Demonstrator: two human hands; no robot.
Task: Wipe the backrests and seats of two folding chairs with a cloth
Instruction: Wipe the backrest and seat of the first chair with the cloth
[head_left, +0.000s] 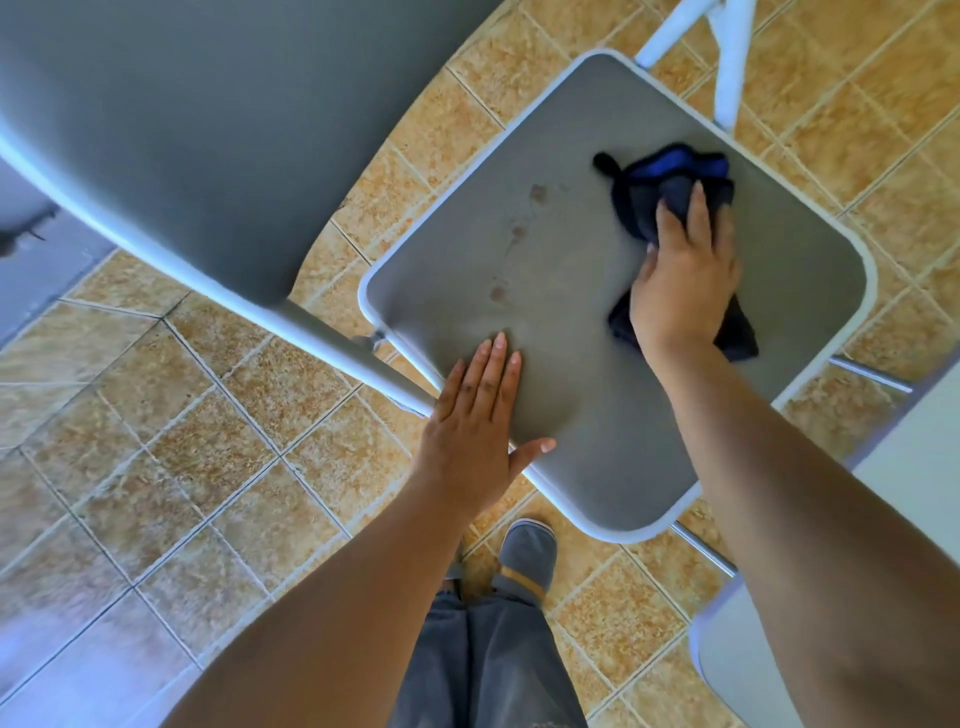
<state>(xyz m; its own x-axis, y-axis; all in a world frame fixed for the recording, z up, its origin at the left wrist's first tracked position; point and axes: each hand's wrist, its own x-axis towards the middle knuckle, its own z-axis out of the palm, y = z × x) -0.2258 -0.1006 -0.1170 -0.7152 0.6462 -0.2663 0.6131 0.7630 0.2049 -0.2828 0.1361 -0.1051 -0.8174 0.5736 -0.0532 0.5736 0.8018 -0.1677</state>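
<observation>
Head view: the right hand (683, 270) clutches a bunched dark cloth (670, 192) on the seat (597, 395), near its far right edge. The left hand (475, 415) lies flat, fingers together, on the near left edge. Dark spots (519, 234) at the seat's middle suggest wiping is unfinished. The backrest (182, 130) state I cannot judge. The cloth's long axis runs along the right edge, away from the person.
</observation>
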